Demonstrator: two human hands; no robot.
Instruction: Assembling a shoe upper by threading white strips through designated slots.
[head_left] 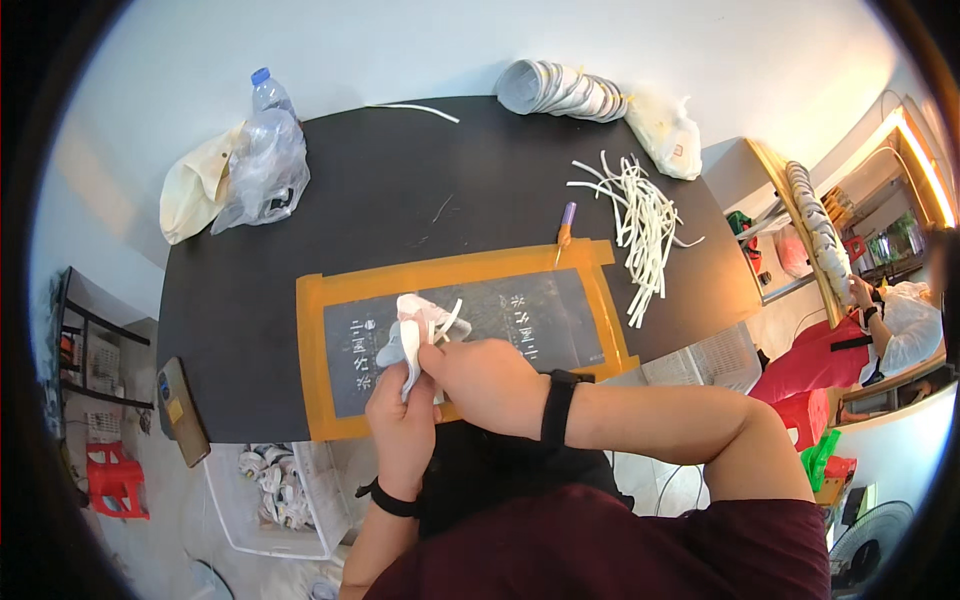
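Observation:
Both my hands work over the taped dark sheet (470, 300) at the table's near edge. My left hand (402, 430) is closed, pinching a small white and grey soft piece (409, 350) with a pale pink part. My right hand (490, 380) is closed against the same piece. A short white strip (451, 314) sticks up from it beside the right fingers; whether they pinch the strip is hidden. Beyond the sheet's far right edge lies a thin pointed tool with an orange and purple handle (567, 222). A loose heap of white strips (645, 225) is to its right.
A nested roll of white-grey pieces (560, 90) and a white bag (665, 135) are at the back. A bottle (270, 90), plastic bag (265, 165) and cream cloth (195, 185) sit back left. Near left are a phone (182, 410) and a filled bin (325, 500). Another person (860, 345) works at right.

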